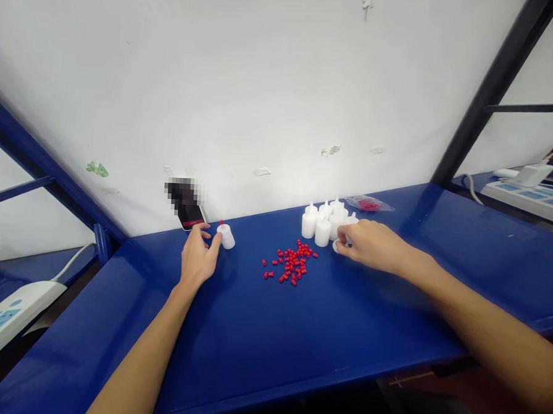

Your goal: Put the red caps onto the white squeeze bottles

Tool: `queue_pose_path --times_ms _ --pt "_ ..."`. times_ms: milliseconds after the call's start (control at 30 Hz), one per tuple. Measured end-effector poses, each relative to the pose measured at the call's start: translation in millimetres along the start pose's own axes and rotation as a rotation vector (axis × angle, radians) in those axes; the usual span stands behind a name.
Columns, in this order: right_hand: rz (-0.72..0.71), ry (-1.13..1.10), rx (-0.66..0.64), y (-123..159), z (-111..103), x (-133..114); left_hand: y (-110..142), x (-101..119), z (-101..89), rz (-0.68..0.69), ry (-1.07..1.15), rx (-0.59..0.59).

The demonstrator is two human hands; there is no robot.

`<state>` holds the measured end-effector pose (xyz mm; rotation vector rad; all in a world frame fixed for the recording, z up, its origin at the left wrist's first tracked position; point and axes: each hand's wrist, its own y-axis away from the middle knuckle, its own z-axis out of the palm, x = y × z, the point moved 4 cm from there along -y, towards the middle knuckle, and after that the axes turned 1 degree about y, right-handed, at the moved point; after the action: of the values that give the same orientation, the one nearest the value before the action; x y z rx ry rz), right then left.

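My left hand (200, 255) is at the left of the blue table, its thumb and fingers apart. Right beside the thumb is a small white squeeze bottle (227, 237) with a red cap (221, 222) on its tip, leaning slightly. Whether the thumb touches it, I cannot tell. My right hand (365, 242) is closed in a pinch on a white bottle (335, 246) at the right of a cluster, and the fingers cover most of it. Several white bottles (322, 230) with pointed tips stand together there. Many loose red caps (294, 263) lie scattered between my hands.
A phone (193, 212) leans against the wall behind my left hand. A clear plastic bag (369, 204) with red caps lies behind the bottles. Power strips (13, 317) sit beyond the table's left and right ends. Metal posts (496, 89) frame both sides.
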<state>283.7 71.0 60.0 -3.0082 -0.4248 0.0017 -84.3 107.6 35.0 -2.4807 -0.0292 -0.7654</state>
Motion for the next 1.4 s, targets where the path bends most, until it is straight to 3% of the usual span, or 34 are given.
queue_pose_path --times_ms 200,400,500,567,667,767,867,967,1033,1200,1400 --pt "0.068 -0.032 0.054 -4 -1 12 -2 -5 25.6 0.054 0.159 -0.138" --pt "0.044 -0.262 0.436 4 -13 0 0 -5 32.3 0.014 0.283 -0.216" --pt "-0.143 -0.455 0.604 15 -12 -22 -1 -5 32.3 -0.023 0.324 -0.236" --pt "-0.346 -0.560 0.576 21 -7 -39 -3 -4 30.6 -0.034 0.350 -0.235" --pt "-0.622 -0.615 0.401 27 6 -60 -3 1 24.3 -0.023 0.394 -0.220" --pt "-0.768 -0.626 0.342 28 10 -72 7 20 14.8 0.039 0.408 -0.189" --pt "-0.687 -0.492 0.305 21 4 -81 30 58 8.3 0.253 0.272 -0.185" --pt "-0.546 -0.400 0.188 9 -1 -91 58 98 11.6 0.492 0.098 -0.291" --pt "-0.563 -0.441 0.146 4 -3 -100 72 115 14.4 0.589 -0.008 -0.334" --pt "-0.689 -0.464 0.144 2 5 -109 81 120 17.2 0.670 -0.157 -0.403" --pt "-0.735 -0.420 0.272 9 7 -98 83 120 15.6 0.766 -0.009 -0.510"
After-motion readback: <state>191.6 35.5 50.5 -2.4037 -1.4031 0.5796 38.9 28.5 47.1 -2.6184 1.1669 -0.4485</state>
